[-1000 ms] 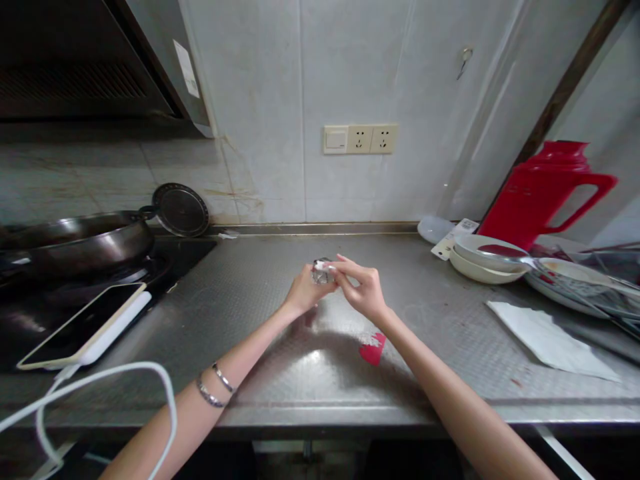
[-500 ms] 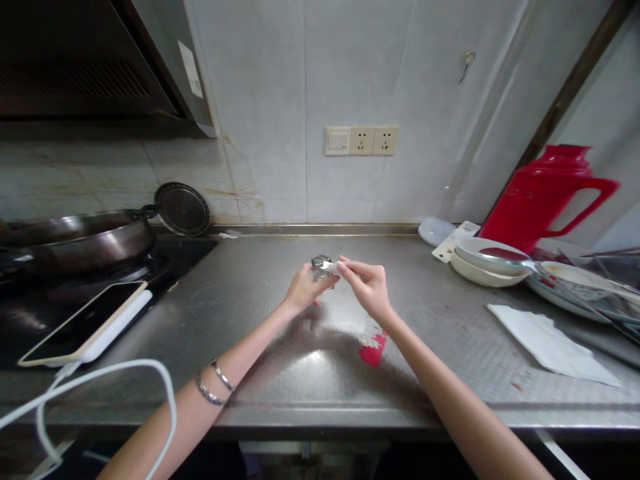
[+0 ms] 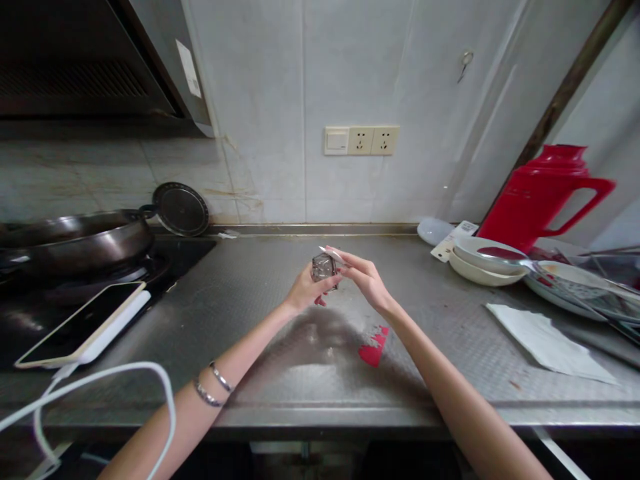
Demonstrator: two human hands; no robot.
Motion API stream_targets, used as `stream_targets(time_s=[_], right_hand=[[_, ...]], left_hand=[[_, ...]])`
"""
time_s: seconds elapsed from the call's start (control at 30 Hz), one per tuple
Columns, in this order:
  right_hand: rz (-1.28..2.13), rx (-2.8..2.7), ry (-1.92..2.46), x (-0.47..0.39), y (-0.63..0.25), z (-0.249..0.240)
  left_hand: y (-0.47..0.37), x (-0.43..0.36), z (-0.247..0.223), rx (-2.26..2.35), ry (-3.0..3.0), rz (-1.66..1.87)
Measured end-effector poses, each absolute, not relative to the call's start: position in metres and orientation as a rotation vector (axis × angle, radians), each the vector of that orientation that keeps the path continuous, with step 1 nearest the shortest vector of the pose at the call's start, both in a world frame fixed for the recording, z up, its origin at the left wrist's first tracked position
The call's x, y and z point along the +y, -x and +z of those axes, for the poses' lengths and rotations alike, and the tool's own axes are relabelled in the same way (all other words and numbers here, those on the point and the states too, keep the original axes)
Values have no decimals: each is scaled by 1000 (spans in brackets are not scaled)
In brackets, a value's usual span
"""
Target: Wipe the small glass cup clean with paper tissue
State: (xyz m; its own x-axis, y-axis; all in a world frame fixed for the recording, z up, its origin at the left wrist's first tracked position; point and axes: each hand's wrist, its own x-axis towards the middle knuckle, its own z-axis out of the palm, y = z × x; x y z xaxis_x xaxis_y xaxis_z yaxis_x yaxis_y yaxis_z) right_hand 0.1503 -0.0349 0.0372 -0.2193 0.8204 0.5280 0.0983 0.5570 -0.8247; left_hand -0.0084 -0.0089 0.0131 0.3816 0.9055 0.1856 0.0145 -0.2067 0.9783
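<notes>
Clear container (image 3: 324, 266) within left grip (image 3: 306, 288)

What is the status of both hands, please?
Left hand: holding small clear container. Right hand: at its rim, pinching thin white piece. Red patch nearer the person, not blocking.

faced at back with pale tiled wall (image 3: 260, 80), stained yellow-brown toward the left. fitted mid-wall with cream switch-and-socket plate (image 3: 361, 141); fixed at upper right with small hook (image 3: 467, 57). overhung at upper left by dark range hood (image 3: 70, 73). spanned below by textured steel countertop (image 3: 240, 267), dully reflective under soft, cool light. edged at right by slanting brown strip (image 3: 565, 97). dim beneath the counter.
</notes>
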Motion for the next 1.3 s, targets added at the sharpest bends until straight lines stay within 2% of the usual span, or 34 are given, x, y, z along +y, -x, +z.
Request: stream_targets(time_s=[0.1,0.23,0.43,0.5,0.6,0.77,1.07,1.3], right_hand=[[911,-1763,743,-34,-149,31],[797,-1782,852,-30,-143,20],[740,-1669,911,-22,-146,19],[746,-1629,936,-23,-146,23],[840,-1578,942,-28,-143,28],[974,-1455,944,-27,-141,25],[313,-1584,1066,-23,-141,16],[14,-1784,819,-30,-142,19]], left_hand=[[9,-9,16,911,-1504,931],[10,-7,15,978,-1468,838],[19,1,13,761,-1498,659],[19,3,11,697,-1595,732],[15,2,5,618,-1747,1043],[9,-1,-4,801,-1869,1204],[1,-10,-9,952,-1954,1139],[-2,-14,-2,992,-1810,1158]])
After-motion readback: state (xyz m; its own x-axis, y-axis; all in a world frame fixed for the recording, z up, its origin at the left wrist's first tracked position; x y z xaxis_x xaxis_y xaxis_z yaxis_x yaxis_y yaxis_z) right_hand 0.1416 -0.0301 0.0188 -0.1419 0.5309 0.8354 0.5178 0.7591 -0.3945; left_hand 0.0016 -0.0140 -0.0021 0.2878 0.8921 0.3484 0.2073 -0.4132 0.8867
